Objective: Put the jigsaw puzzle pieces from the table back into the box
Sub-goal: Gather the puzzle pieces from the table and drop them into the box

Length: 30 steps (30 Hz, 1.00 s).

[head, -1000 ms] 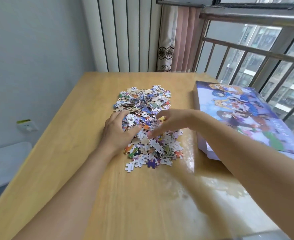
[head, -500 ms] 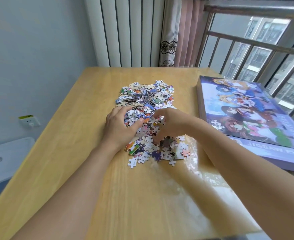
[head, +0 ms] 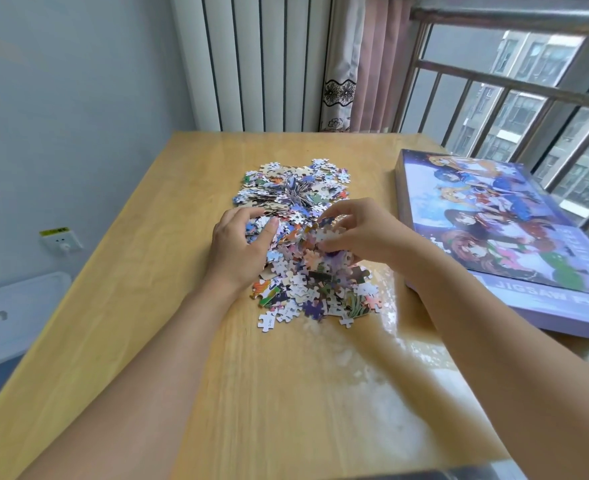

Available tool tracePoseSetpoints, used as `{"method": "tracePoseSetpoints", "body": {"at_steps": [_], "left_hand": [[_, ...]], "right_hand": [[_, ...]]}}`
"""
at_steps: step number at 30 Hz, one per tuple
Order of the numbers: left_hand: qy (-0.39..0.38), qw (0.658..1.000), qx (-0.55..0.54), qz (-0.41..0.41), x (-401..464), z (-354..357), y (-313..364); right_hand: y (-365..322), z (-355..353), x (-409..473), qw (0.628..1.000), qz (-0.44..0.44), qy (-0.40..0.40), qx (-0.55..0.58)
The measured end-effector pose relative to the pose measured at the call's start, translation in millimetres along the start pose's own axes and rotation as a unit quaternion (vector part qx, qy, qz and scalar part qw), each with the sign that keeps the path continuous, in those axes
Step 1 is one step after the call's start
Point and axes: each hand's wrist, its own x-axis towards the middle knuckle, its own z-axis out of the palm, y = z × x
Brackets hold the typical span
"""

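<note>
Right hand (head: 359, 233) now lifted, pinching puzzle pieces (head: 307, 271) (left hand (head: 239, 244) unmoved).

Single head view: looks forward and down, close over table (head: 147, 271), toward far wall and window (head: 528, 81).

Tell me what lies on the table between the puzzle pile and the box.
Nothing: the head view shows bare wood of the table between the puzzle pile and the box.

Both hands rested on the puzzle pieces (head: 296, 237) heaped mid-table (head: 147, 271): left hand (head: 239, 244) cupped, right hand (head: 359, 230) pinching several. The box (head: 515, 230) lay closed right of the heap.
</note>
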Motion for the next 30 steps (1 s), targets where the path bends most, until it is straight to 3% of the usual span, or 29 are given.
{"method": "tracePoseSetpoints", "body": {"at_steps": [6,9,11,15,18,27,30], "left_hand": [[0.02,0.999,0.0,0.03,-1.4,-1.9,0.9],[0.037,0.997,0.017,0.067,-3.4,-2.7,3.5],[0.044,0.995,0.032,0.084,-4.5,-3.0,4.1],[0.052,0.993,0.034,0.103,-7.7,-2.2,6.3],[0.059,0.991,0.014,0.12,-12.0,-0.7,11.5],[0.049,0.981,-0.008,0.187,-24.9,9.0,37.2],[0.016,0.977,0.0,0.213,-26.7,10.9,59.2]], "right_hand": [[2.3,-6.2,-9.2,0.979,0.015,0.071,0.19],[2.6,-5.9,-12.1,0.945,0.05,0.091,0.31],[2.3,-4.7,-11.6,0.894,0.107,0.068,0.43],[2.5,2.6,-14.9,0.727,0.203,0.002,0.656],[2.7,9.9,-17.0,0.666,0.228,0.001,0.71],[-7.3,3.5,-33.0,0.649,0.216,0.024,0.729],[-11.3,-17.6,-44.4,0.668,0.189,0.035,0.719]]}}
